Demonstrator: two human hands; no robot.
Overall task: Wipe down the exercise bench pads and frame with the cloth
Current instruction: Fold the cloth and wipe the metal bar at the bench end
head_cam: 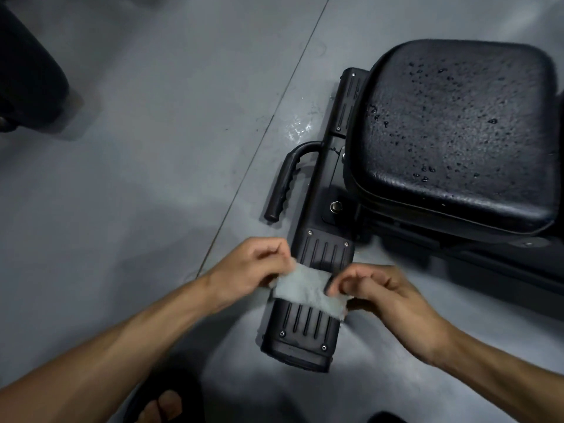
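Note:
A black padded bench seat [454, 129] fills the upper right, its surface dotted with water droplets. Below it the black frame's base bar [308, 331] runs across the floor, ribbed on top, with a curved black handle [285, 181] on its left side. A small pale grey cloth [305, 290] is stretched over the base bar. My left hand [250, 270] pinches the cloth's left end and my right hand [378, 296] pinches its right end. Both hands hover just above the bar.
The floor [152, 178] is smooth grey with a seam line running diagonally. A dark rounded object [27, 68] sits at the upper left. My foot in a dark sandal [161, 404] shows at the bottom edge. A wet patch [297, 129] glistens beside the frame.

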